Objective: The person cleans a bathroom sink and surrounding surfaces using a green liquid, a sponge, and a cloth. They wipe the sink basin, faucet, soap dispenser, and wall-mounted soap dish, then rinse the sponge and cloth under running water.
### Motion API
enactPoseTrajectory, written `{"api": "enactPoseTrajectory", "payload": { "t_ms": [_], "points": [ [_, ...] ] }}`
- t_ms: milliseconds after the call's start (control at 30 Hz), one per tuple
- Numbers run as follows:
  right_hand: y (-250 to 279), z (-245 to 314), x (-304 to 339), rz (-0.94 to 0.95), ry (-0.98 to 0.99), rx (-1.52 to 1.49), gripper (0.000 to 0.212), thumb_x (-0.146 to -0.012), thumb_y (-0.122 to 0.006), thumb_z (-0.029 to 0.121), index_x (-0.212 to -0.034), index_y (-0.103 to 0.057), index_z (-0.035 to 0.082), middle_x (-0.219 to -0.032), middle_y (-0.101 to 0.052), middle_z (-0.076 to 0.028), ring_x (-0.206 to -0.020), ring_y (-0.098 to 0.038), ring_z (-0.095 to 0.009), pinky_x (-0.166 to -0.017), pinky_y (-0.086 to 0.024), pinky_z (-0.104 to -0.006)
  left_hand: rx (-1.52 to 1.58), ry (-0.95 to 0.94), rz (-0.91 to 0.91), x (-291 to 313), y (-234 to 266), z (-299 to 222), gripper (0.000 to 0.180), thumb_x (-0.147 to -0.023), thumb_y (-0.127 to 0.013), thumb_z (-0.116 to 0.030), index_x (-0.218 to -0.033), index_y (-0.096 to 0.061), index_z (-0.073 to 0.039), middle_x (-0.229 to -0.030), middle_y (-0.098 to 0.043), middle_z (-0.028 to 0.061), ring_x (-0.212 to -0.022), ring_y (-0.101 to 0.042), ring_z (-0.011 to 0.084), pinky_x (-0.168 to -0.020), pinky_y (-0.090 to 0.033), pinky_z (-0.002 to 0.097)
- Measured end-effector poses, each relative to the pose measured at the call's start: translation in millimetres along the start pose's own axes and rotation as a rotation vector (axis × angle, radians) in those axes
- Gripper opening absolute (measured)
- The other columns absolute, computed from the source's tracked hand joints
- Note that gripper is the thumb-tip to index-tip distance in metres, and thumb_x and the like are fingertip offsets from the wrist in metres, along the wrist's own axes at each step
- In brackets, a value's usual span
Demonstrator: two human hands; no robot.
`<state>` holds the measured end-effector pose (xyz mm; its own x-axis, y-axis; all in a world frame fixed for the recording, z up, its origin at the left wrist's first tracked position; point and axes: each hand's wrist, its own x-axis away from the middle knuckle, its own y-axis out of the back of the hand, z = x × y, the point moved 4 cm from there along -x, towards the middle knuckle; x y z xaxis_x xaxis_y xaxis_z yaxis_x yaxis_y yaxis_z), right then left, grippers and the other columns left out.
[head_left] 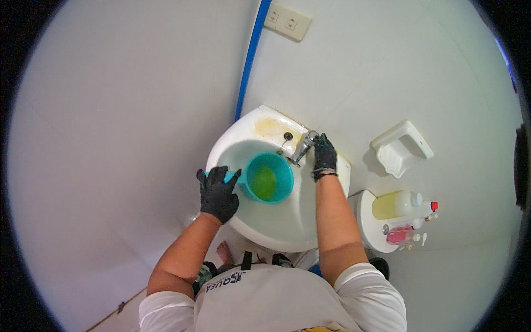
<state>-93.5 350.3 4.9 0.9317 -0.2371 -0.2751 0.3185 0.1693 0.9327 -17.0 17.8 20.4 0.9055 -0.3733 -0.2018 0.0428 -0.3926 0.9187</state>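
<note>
My left hand (219, 195), in a black glove, grips the handle of a teal water dipper (287, 176). The dipper sits over the basin of a white sink (243, 228), its mouth facing up. Something yellow-green (264, 183) shows inside it; whether liquid or solid I cannot tell. At the back of the sink, my gloved right hand (325, 154) has its fingers closed around the top of a chrome faucet (303, 146). The faucet's spout points toward the dipper's rim. No stream of water can be made out.
Right of the sink, a small white surface (368, 221) bears a jug of yellow liquid (394, 205), a pump bottle of pink liquid (399, 235) and other bottles. A white soap dish (402, 148) juts from the wall. A blue pipe (250, 61) runs up beside an outlet plate (289, 22).
</note>
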Motion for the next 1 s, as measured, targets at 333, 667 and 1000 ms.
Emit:
{"api": "enactPoseTrajectory", "payload": {
  "t_ms": [333, 667, 1000],
  "points": [
    [-19.0, -9.0, 3.9, 0.047, -0.653, -1.204, 0.035, -0.097, -0.041, 0.032, -0.112, -0.058, 0.005, -0.099, -0.061, -0.008, -0.092, -0.056, -0.02, -0.084, -0.044, -0.0321, 0.053, -0.008, 0.057, 0.0, 0.3, -1.4, 0.064, -0.066, -0.059, -0.02, -0.129, -0.05, -0.021, -0.13, -0.043, 0.0163, -0.126, -0.033, 0.0338, -0.103, -0.01, 0.0655],
    [-44.3, 39.7, 29.2, 0.234, -0.307, -0.002, 0.052, -0.091, -0.049, 0.031, -0.139, -0.034, 0.017, -0.144, -0.015, -0.031, -0.134, -0.017, -0.044, -0.109, -0.022, -0.0449, 0.016, -0.042, 0.096, 0.8, -0.5, -0.6, 0.063, -0.067, -0.06, -0.023, -0.129, -0.05, -0.02, -0.132, -0.041, 0.016, -0.127, -0.032, 0.0346, -0.103, -0.006, 0.0651],
    [5.6, 102.8, 83.2, 0.215, -0.387, -0.375, 0.109, -0.076, -0.062, 0.057, -0.14, -0.006, -0.01, -0.143, -0.013, -0.035, -0.136, -0.015, -0.04, -0.11, -0.019, -0.0403, -0.033, -0.044, 0.103, 0.3, 0.4, -4.5, 0.07, -0.062, -0.064, -0.019, -0.13, -0.049, -0.022, -0.131, -0.042, 0.0142, -0.128, -0.032, 0.0313, -0.102, -0.007, 0.0668]
  ]
}}
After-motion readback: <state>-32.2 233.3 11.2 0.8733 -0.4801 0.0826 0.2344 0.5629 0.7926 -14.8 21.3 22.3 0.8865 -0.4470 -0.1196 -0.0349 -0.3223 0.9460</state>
